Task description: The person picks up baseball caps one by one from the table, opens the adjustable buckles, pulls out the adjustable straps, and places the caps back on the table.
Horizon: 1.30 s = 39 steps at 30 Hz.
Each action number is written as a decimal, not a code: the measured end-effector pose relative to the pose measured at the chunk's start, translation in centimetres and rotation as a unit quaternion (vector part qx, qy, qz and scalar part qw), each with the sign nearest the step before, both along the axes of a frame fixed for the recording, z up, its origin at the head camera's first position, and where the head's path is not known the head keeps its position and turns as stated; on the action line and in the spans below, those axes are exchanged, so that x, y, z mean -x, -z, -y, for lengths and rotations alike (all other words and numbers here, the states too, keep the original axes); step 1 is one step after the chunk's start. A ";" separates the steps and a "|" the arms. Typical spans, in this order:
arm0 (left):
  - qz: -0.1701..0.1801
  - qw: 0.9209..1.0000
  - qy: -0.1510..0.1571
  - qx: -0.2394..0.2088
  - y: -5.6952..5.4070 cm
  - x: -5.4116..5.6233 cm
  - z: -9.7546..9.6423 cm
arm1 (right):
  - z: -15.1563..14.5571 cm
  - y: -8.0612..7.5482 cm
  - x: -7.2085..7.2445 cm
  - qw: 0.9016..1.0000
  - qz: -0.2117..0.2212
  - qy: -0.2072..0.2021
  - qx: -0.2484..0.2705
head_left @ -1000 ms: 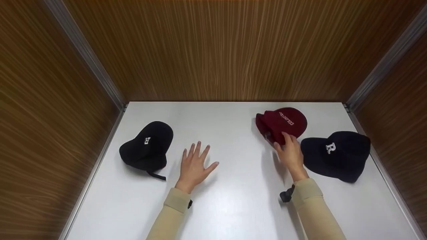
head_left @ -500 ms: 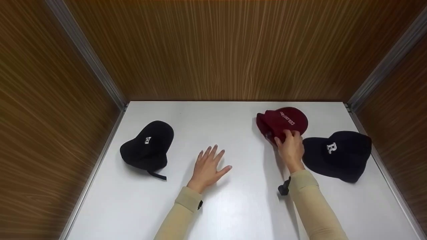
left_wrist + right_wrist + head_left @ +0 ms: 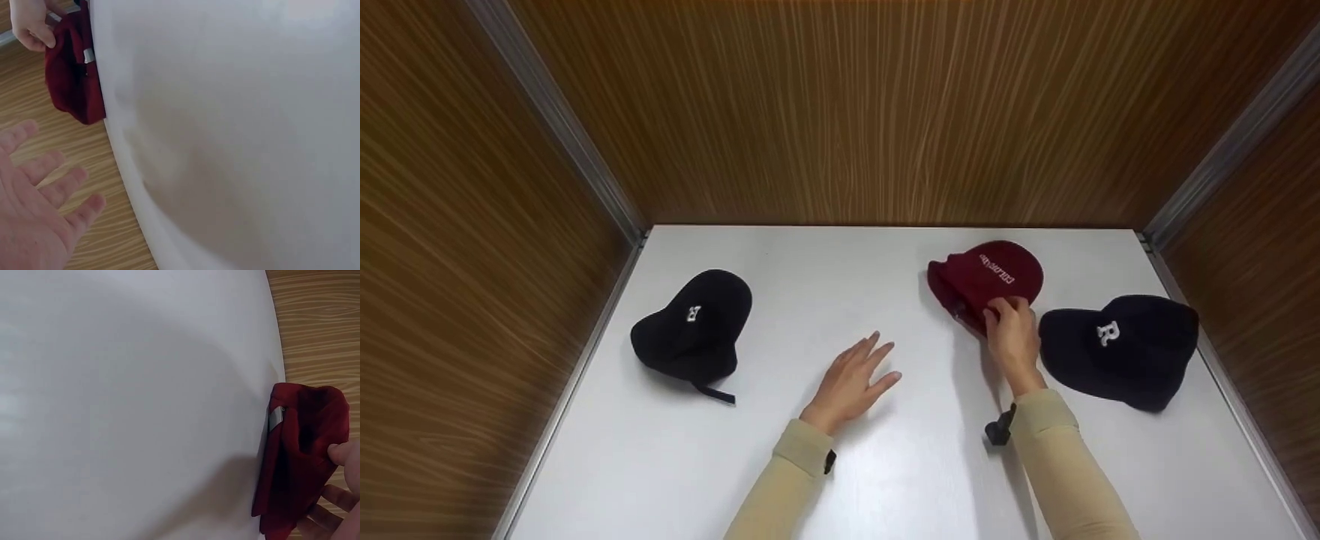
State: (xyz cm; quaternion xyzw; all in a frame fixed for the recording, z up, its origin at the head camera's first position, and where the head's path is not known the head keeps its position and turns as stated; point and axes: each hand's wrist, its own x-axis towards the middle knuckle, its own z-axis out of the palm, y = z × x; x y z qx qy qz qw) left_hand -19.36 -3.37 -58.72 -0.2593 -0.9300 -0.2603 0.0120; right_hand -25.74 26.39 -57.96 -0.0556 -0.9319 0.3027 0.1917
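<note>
A dark red baseball cap [image 3: 986, 274] with white lettering lies near the back of the white tabletop, right of the middle. My right hand [image 3: 1014, 341] pinches its near side, and in the right wrist view the thumb [image 3: 339, 453] lies on the cloth with fingers on the other side. A metal strap buckle [image 3: 275, 418] shows at the cap's back. My left hand [image 3: 847, 386] hovers over the middle of the table, fingers spread, holding nothing. The left wrist view shows its palm side, well apart from the red cap [image 3: 73, 73].
A black baseball cap [image 3: 697, 337] with a white R lies at the left, its strap hanging loose. Just right of my right hand lies a navy cap [image 3: 1144, 352], also marked R. Wood-grain panels [image 3: 840, 112] wall in the white table [image 3: 825, 262] on three sides.
My right fingers have drawn together on the red cap, which has shifted slightly left. My left hand has moved right, toward the middle, and turned a little. The other caps have stayed put.
</note>
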 end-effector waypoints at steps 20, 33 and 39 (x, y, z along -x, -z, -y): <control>-0.039 0.999 -0.009 -0.033 -0.1 1.4 -2.3 | 1.7 -1.3 -2.9 0.994 -0.023 -0.106 0.015; -0.094 0.988 -0.052 -0.111 -0.4 2.0 -1.9 | 3.2 -3.0 -4.1 0.981 -0.001 -0.171 0.094; -0.182 0.971 -0.091 -0.125 -0.6 2.7 -1.5 | 3.5 -3.8 -4.3 0.968 0.013 -0.211 0.138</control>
